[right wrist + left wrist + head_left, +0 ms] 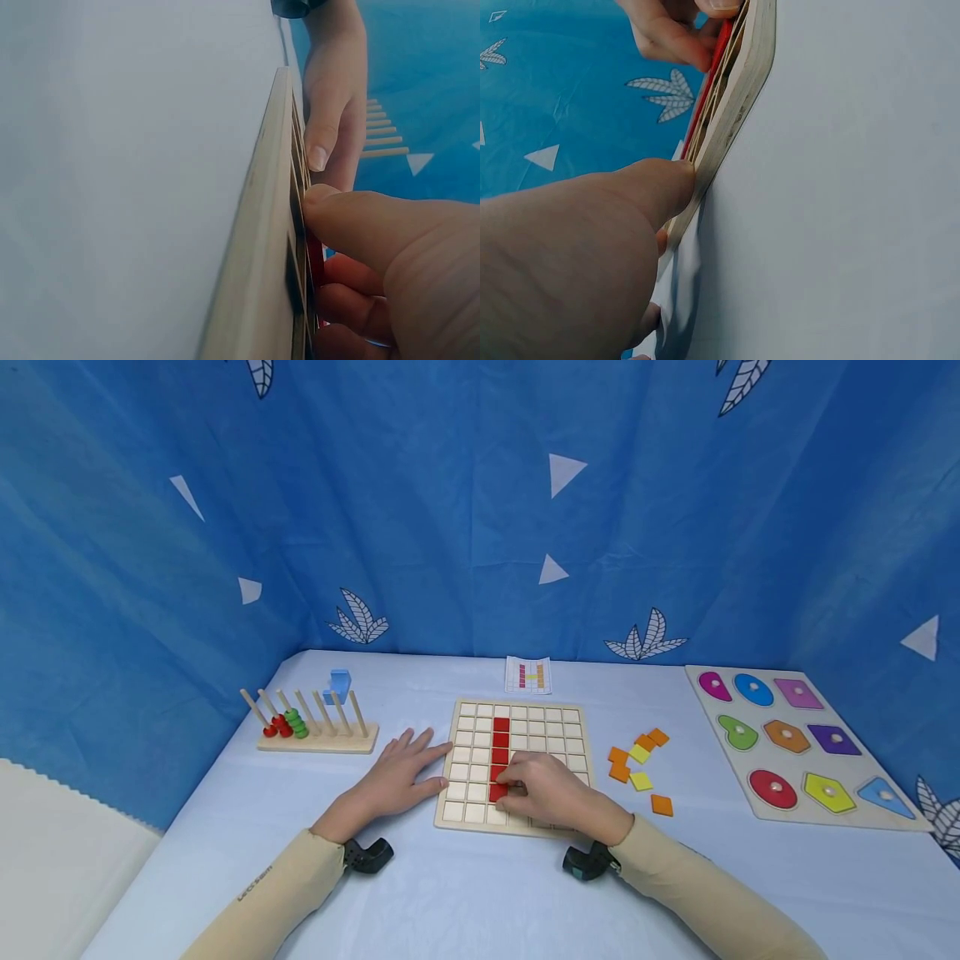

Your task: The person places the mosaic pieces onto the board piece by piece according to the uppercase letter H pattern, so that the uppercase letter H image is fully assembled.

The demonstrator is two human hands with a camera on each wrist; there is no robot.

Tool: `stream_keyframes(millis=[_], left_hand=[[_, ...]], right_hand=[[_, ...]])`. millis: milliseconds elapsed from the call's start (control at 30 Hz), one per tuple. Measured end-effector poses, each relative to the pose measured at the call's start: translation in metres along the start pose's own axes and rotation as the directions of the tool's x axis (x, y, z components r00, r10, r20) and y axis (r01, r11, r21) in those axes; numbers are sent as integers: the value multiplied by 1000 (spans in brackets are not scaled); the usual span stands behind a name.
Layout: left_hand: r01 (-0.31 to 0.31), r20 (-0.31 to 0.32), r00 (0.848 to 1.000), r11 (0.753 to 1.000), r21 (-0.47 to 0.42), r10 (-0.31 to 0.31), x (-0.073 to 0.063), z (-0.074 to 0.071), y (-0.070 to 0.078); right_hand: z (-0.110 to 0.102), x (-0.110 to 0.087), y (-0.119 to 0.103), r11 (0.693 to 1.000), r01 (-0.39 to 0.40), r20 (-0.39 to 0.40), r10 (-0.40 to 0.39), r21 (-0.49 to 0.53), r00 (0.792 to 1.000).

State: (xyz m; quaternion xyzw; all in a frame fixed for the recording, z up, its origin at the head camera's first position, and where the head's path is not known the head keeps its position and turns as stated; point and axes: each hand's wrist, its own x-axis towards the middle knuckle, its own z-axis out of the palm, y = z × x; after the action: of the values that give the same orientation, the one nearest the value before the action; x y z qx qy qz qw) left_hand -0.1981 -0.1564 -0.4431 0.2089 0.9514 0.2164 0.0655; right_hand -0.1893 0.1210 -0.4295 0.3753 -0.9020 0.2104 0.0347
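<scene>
A wooden grid board [468, 703] lies on the table, with several red square tiles [501, 740] in one column. At the near end of that column, my right hand [551, 789] pinches a red square tile [497, 793] between thumb and curled fingers, low over the board. In the right wrist view, the thumb [337, 206] is right at the board's grid and red shows between it and the fingers. My left hand [401, 777] lies with fingers spread beside the board, its thumb and index fingertips at the left edge. The left wrist view shows that thumb [660, 187] against the board's side.
Loose orange tiles [662, 805] and yellow tiles [641, 782] lie right of the board. A pattern card [528, 677] is behind it. At left stand a peg rack [318, 743] with red and green beads and a blue piece [340, 683]. A shape puzzle board [750, 743] lies far right.
</scene>
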Motion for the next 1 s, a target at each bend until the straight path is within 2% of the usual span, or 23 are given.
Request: stream_keyframes(millis=[1000], left_hand=[[5, 6, 1000, 1000, 0, -5, 0, -1, -1]], right_hand=[[0, 0, 2, 999, -5, 3, 5, 33, 1000]])
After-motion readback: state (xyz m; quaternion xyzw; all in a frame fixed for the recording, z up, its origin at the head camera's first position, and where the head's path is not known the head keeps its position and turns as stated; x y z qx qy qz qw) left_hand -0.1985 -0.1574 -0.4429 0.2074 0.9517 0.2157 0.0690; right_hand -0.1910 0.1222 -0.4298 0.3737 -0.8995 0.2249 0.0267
